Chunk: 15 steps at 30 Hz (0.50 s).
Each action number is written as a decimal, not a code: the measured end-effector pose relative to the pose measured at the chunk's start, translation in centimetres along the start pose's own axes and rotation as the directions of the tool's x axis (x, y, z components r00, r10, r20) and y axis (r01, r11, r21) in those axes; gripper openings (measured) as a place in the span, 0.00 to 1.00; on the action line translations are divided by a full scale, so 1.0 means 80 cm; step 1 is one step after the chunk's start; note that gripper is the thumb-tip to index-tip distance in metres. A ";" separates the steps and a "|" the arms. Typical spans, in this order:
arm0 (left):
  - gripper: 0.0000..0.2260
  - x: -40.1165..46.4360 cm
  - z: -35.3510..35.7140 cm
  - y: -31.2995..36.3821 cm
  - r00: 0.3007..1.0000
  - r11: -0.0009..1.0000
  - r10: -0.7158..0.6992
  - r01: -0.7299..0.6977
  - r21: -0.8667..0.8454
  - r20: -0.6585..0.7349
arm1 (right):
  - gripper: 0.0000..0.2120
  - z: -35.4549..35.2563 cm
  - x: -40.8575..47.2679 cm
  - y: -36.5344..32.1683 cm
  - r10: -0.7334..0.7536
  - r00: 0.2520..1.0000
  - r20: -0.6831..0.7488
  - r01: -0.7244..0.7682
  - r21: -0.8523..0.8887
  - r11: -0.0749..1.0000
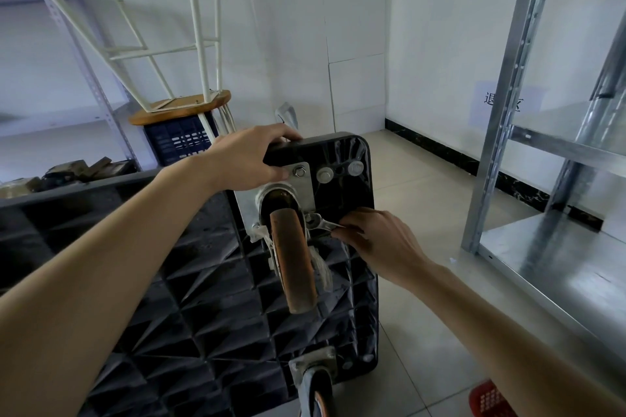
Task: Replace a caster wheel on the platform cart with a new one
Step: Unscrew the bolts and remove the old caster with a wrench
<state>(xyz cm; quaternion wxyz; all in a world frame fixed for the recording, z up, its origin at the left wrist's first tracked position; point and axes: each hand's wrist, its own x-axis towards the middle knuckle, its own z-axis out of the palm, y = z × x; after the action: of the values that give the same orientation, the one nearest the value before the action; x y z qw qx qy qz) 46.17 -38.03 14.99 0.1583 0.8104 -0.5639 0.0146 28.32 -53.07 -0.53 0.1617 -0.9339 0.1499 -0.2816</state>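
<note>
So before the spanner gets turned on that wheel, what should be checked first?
1. Left hand steadies the tipped-up black plastic platform cart by its top edge: ok.
2. Right hand holds the small silver spanner: ok.
3. Spanner seated squarely on the plate bolt: cannot tell, partly hidden.
4. Worn brown caster wheel clear of both hands: ok.
5. Upper silver nut on the mounting plate still fitted: ok.
6. New wheel within reach: cannot tell.

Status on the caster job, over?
Left hand grips cart top edge. Right hand holds wrench on a nut beside the old caster wheel. Upper nut still on. Nothing blocking.
</note>
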 end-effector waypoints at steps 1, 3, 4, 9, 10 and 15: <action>0.23 -0.001 0.000 0.001 1.000 1.000 -0.003 0.003 0.010 -0.005 | 0.13 0.000 0.001 0.000 -0.002 1.000 0.018 0.002 -0.008 1.000; 0.23 -0.001 0.000 0.001 1.000 1.000 -0.008 0.008 0.025 -0.007 | 0.12 0.000 0.002 0.000 -0.007 0.998 0.062 0.009 -0.038 0.999; 0.23 -0.001 0.000 0.002 1.000 1.000 -0.007 0.007 0.029 -0.006 | 0.12 0.000 0.003 0.001 -0.009 0.997 0.081 0.013 -0.053 0.999; 0.23 -0.001 0.000 0.000 1.000 0.999 -0.003 0.003 0.036 -0.004 | 0.11 -0.005 0.007 0.007 -0.069 0.986 0.153 0.072 -0.010 0.997; 0.23 -0.001 0.000 -0.001 1.000 0.999 -0.005 0.005 0.036 -0.004 | 0.11 -0.006 0.007 0.007 -0.084 0.983 0.161 0.084 0.007 0.996; 0.23 0.002 0.002 -0.003 1.000 1.000 0.007 -0.007 0.002 0.010 | 0.12 -0.040 0.016 -0.003 -0.112 0.971 0.210 0.132 -0.083 0.988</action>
<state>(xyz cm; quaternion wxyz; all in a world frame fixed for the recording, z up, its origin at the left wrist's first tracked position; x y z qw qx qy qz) 46.39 -38.14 14.83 0.1546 0.8085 -0.5677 0.0115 27.56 -54.00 2.67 0.1136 -0.9720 0.0881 -0.1856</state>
